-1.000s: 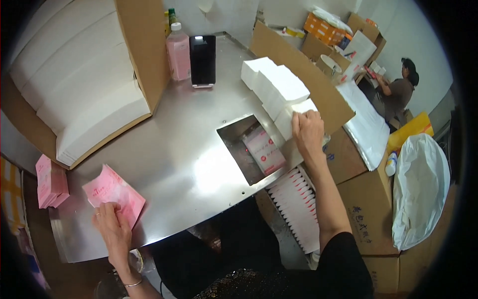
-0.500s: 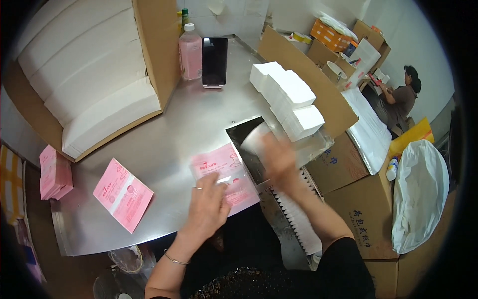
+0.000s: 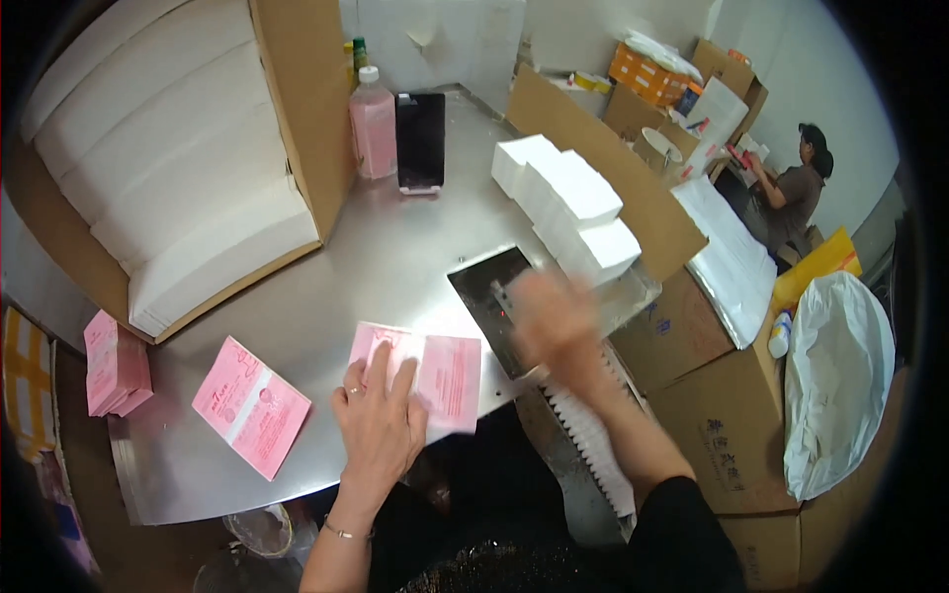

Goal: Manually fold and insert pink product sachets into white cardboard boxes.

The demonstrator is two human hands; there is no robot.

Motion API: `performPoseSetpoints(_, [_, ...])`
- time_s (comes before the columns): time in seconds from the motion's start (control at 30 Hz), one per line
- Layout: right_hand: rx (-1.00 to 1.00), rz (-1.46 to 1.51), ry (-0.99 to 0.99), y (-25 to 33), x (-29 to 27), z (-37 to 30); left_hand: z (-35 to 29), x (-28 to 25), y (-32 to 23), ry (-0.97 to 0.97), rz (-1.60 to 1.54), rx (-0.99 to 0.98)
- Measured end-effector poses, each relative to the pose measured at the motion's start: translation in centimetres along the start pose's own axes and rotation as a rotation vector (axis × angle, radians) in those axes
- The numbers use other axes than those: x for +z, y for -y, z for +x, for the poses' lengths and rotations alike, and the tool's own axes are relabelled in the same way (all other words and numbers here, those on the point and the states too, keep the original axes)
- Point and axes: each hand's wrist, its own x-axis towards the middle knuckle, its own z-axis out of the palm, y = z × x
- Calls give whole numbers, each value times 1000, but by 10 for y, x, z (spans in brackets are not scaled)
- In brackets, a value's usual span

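My left hand [image 3: 381,420] lies flat over a pink printed wrapper [image 3: 450,381], its fingers stretched out and slightly apart. A pale strip shows across the wrapper beside the fingertips. My right hand [image 3: 554,321] is smeared by motion over the near right part of a dark rectangular panel [image 3: 484,282] set into the metal table. A small greyish piece shows at its fingers; what it is, I cannot make out. Left of my left hand lies a pink packet [image 3: 252,407] with a white band. White folded tissues [image 3: 573,198] stand in blocks beyond the panel.
An open carton [image 3: 287,109] of white tissue stacks stands at the left, with pink packets [image 3: 117,366] below it. A pink bottle [image 3: 373,124] and a phone [image 3: 421,143] stand at the back. Cartons [image 3: 741,435] and a white bag [image 3: 840,385] fill the right; another person [image 3: 801,183] sits beyond.
The wrapper has slid left with my left hand and turned straighter. The white piece that was by my right hand is out of sight there. More of the dark panel shows.
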Motion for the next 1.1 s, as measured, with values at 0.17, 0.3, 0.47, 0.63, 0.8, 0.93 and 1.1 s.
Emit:
performPoseSetpoints(0.17, [242,-494,72,-107,-24,-20,7,0,-20,132,-32,-113])
performPoseSetpoints(0.3, [421,-397,185,-112,-25,-17,13,-6,-14,-37,100,64])
performPoseSetpoints(0.47, [469,-327,162,-114,-23,-18,16,-4,-3,-56,81,146])
performPoseSetpoints(0.63, [404,-287,37,-119,-25,-27,10,-9,-14,100,35,59])
performPoseSetpoints(0.8, [53,-146,84,-39,-3,-27,5,-11,-21,131,-186,129])
performPoseSetpoints(0.93, [-382,268,297,89,-3,-50,11,-17,3,156,-247,-17])
performPoseSetpoints(1.1, [12,1,623,49,79,-14,12,-14,-24,-22,-300,67])
